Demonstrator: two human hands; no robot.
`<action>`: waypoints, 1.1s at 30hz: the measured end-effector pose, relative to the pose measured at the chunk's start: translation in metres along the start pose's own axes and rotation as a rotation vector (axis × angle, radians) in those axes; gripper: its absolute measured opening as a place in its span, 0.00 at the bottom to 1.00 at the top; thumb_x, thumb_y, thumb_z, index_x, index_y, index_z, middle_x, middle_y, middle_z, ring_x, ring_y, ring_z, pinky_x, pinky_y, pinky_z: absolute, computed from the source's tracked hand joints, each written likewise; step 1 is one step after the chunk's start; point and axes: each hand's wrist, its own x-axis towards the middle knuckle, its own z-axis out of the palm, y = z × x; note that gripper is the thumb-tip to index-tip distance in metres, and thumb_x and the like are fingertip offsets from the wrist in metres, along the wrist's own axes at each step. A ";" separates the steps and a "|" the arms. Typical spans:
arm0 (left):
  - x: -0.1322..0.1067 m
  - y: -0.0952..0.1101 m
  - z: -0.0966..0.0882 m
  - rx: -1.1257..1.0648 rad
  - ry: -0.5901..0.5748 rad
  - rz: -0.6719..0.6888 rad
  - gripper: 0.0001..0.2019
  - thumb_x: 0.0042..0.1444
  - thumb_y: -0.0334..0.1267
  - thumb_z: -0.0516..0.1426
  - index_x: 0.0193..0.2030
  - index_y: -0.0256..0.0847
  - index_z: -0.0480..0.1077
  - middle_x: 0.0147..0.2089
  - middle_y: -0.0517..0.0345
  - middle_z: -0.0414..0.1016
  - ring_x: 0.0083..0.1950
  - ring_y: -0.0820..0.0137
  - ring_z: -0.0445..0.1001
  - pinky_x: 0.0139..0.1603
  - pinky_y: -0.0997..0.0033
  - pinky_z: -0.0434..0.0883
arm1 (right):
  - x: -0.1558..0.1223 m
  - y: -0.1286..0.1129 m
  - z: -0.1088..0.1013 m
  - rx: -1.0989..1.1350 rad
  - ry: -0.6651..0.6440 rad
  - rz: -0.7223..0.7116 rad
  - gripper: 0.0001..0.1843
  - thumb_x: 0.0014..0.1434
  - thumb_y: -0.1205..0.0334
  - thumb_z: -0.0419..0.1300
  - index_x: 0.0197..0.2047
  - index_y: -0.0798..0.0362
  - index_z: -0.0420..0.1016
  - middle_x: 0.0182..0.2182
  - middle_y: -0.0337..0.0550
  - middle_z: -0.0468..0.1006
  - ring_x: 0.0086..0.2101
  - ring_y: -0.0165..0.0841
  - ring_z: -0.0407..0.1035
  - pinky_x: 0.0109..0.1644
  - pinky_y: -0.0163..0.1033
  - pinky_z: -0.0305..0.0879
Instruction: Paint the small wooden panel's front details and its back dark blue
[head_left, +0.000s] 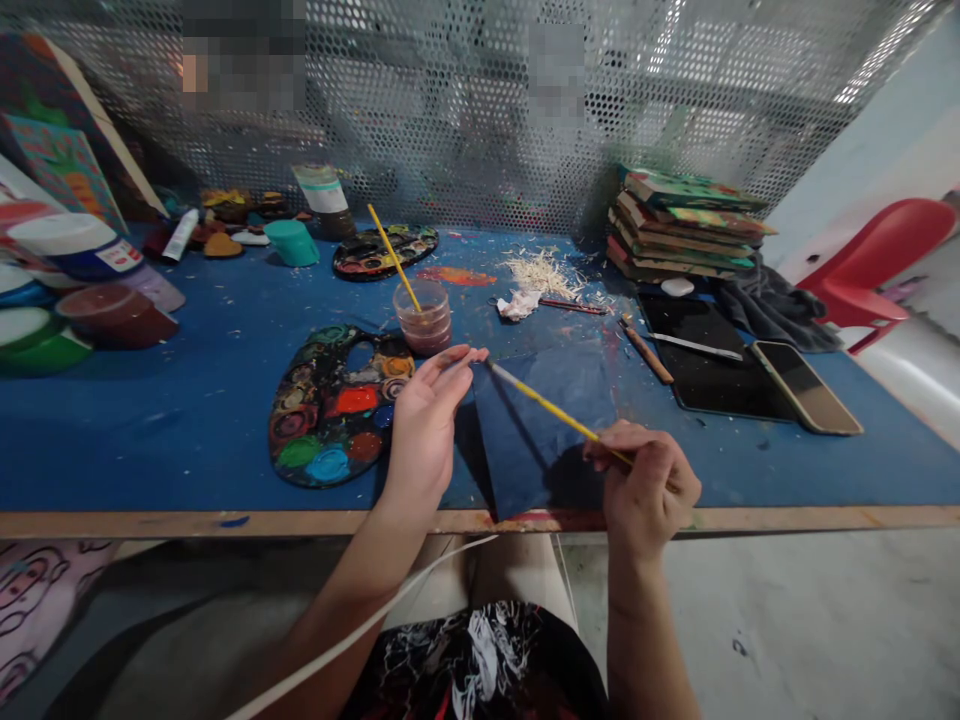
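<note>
Between the fingers of my right hand (649,480) is a thin paintbrush (544,402) with a yellow handle, its bristle end pointing up and left. My left hand (424,425) is raised at that end, fingers drawn together close to the bristles. Whether they pinch the bristles or something small is hard to make out. Under the brush lies a square panel painted dark blue (551,430) at the table's front edge. Left of it, partly behind my left hand, is a paint palette (311,395) with red, green, blue and orange wells. A clear cup of murky water (424,325) holds another yellow-handled brush (394,255).
Paint tubs (75,250) crowd the left side. A second palette (382,250), wood shavings (544,272) and crumpled tissue (517,305) lie farther back. On the right are a carving tool (646,352), a tablet (712,365), a phone (806,385) and stacked panels (679,230).
</note>
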 end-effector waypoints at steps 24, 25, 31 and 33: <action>0.000 0.001 0.001 0.047 0.005 0.035 0.12 0.48 0.33 0.64 0.41 0.41 0.72 0.44 0.54 0.81 0.52 0.68 0.76 0.62 0.65 0.67 | 0.005 -0.003 -0.044 -0.054 0.077 -0.021 0.20 0.66 0.58 0.54 0.26 0.54 0.78 0.18 0.38 0.73 0.19 0.27 0.67 0.22 0.34 0.61; 0.000 0.001 0.001 0.048 0.004 0.037 0.12 0.48 0.34 0.64 0.41 0.41 0.72 0.44 0.55 0.81 0.52 0.68 0.76 0.61 0.65 0.67 | 0.003 -0.004 -0.046 -0.067 0.070 -0.026 0.18 0.66 0.59 0.54 0.28 0.54 0.78 0.20 0.39 0.75 0.20 0.28 0.67 0.21 0.34 0.60; 0.000 0.000 0.001 0.058 0.004 0.046 0.13 0.48 0.33 0.64 0.41 0.41 0.72 0.45 0.54 0.80 0.53 0.67 0.76 0.61 0.65 0.66 | -0.004 -0.003 -0.053 -0.077 -0.078 -0.067 0.17 0.66 0.61 0.53 0.31 0.54 0.79 0.21 0.40 0.76 0.20 0.28 0.67 0.24 0.36 0.62; 0.001 0.000 0.001 0.055 0.008 0.047 0.13 0.47 0.33 0.64 0.41 0.41 0.72 0.44 0.55 0.80 0.53 0.68 0.76 0.62 0.65 0.66 | -0.004 -0.003 -0.052 -0.105 -0.040 -0.068 0.17 0.66 0.62 0.53 0.31 0.54 0.79 0.22 0.40 0.77 0.21 0.28 0.69 0.24 0.36 0.62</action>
